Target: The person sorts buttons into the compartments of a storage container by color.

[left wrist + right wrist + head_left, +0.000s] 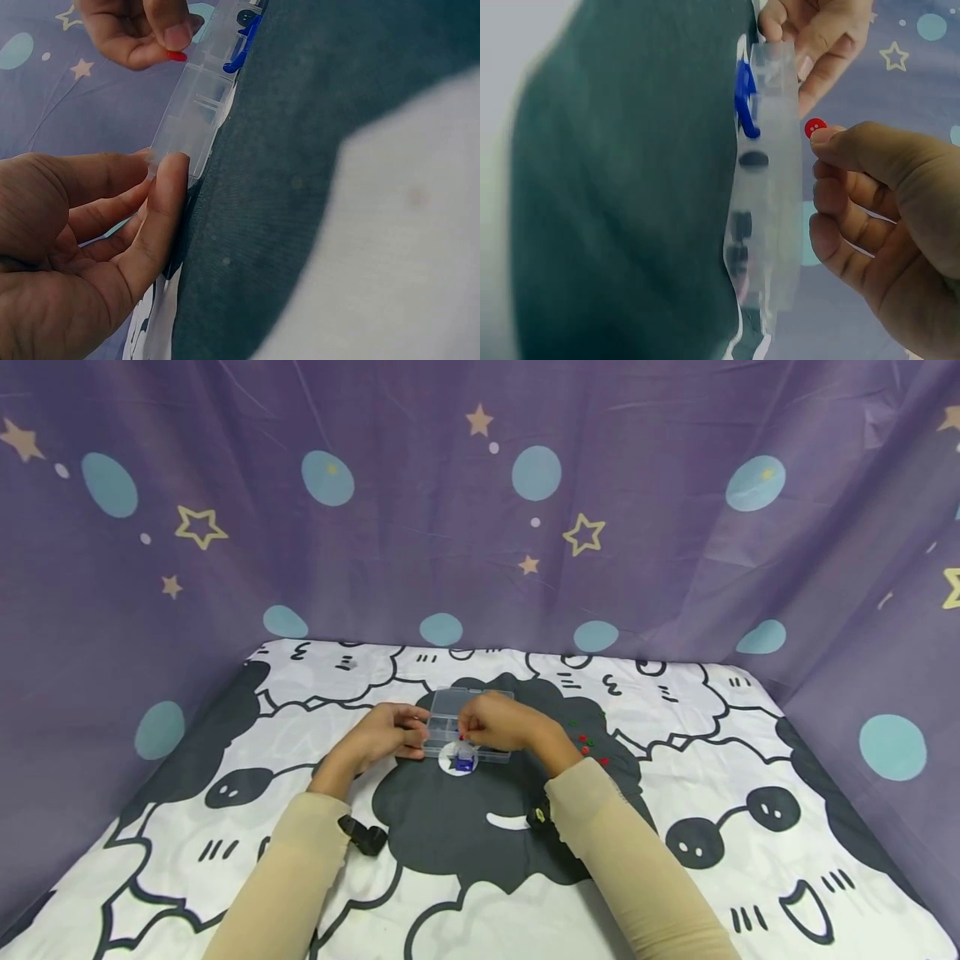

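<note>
R hand [501, 722] pinches a red button [815, 126] btwn thumb & fingertips; 2 of its holes show in the R wrist view. Button's just under that hand's fingertips, above the clear box [448, 703] & apart from it, to the right of the L hand [382, 733]. L hand grips the box's left end, thumb & fingers on opp. sides, so box sits btwn the two hands w/ R hand over it.

Box is divided into compartments, lid folded back on the far side. A few dark pieces [754, 160] show thru the clear plastic; the one seen from L wrist looks like a button. Blue item [465, 763] is at box's near side, right of L hand; can't tell exactly what it is, or if it's in the box or in front.

Loose red & green pieces [586, 750] lie scattered to the right of box, beyond R hand, on the cloth-covered table [450, 827] (sheep print, dark patch under box). Purple curtain [420, 552] w/ stars & blue ovals hangs at far side.
</note>
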`<control>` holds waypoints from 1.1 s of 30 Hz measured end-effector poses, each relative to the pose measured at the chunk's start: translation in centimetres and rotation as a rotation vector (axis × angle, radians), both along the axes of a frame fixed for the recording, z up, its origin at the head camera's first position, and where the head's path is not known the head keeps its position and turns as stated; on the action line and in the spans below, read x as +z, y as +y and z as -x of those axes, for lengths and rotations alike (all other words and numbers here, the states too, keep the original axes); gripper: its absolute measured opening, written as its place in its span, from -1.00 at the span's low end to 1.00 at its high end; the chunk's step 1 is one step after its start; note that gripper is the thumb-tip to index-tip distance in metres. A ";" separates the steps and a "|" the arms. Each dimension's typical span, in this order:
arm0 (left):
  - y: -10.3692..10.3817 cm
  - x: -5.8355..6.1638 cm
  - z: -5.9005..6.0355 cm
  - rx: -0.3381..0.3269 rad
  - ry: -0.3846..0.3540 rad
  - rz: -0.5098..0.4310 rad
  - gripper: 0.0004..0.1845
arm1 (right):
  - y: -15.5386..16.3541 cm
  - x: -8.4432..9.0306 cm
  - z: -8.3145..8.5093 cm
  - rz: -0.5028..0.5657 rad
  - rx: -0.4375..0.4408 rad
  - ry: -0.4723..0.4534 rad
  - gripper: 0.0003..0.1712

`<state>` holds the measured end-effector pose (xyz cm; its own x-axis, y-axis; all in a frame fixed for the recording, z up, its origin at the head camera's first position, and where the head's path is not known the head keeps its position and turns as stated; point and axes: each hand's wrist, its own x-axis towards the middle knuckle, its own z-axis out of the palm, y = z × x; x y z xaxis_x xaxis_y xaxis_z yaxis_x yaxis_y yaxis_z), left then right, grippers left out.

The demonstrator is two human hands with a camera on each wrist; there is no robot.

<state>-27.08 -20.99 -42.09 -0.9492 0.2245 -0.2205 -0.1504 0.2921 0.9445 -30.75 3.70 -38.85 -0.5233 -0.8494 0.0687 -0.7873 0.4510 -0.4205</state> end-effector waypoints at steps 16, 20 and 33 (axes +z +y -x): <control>0.2 0.3 0.0 -0.001 0.002 0.005 -0.51 | 0.2 0.0 -0.3 0.034 -0.019 0.033 -0.89; 0.1 0.1 0.0 -0.001 0.005 0.007 -0.51 | 1.1 0.1 -0.4 0.062 -0.042 0.024 -0.90; -0.1 -0.1 0.0 -0.015 0.007 -0.002 -0.51 | 5.8 0.2 0.0 0.168 -0.119 -0.017 -0.90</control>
